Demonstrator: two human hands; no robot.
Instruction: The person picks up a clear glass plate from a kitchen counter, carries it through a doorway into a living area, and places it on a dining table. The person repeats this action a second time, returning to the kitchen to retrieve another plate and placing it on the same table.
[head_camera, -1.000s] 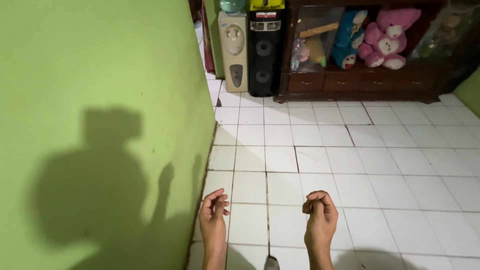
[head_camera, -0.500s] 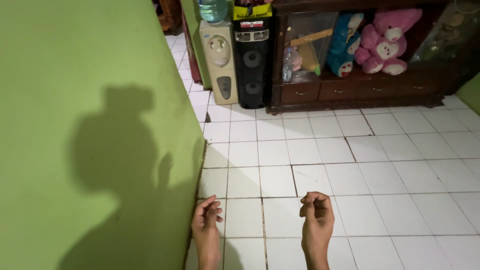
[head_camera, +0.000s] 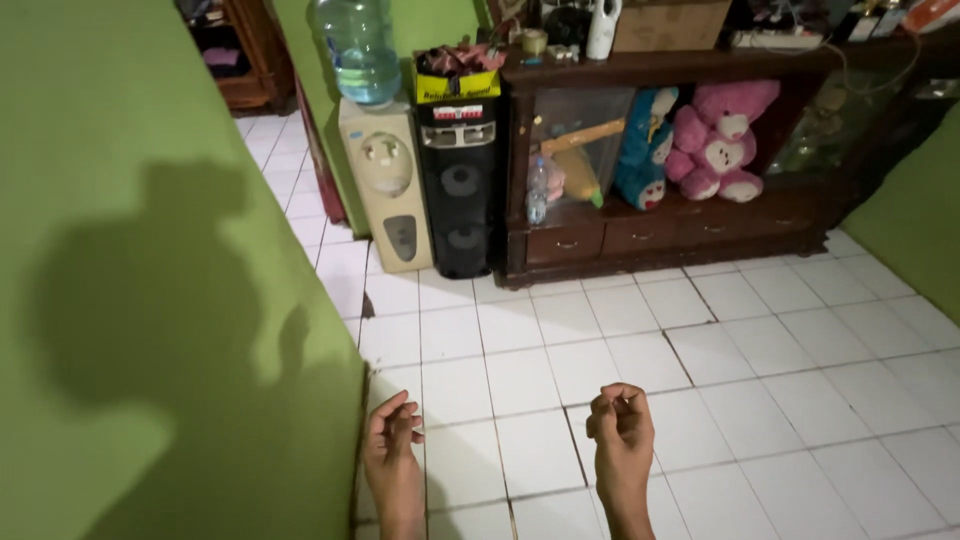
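- My left hand hangs over the white tiled floor, fingers loosely curled, holding nothing; it is just beside the green wall.
- My right hand is curled narrow, nearly a fist, also empty, well apart from the left.
- Nothing lies within reach; bare floor is all that is under both hands.
- Far ahead of the hands: water dispenser, black speaker, dark wooden cabinet with a pink plush toy.
- Judgement: keep both hands low and relaxed, left clear of the wall, and watch my footing on the tiles.
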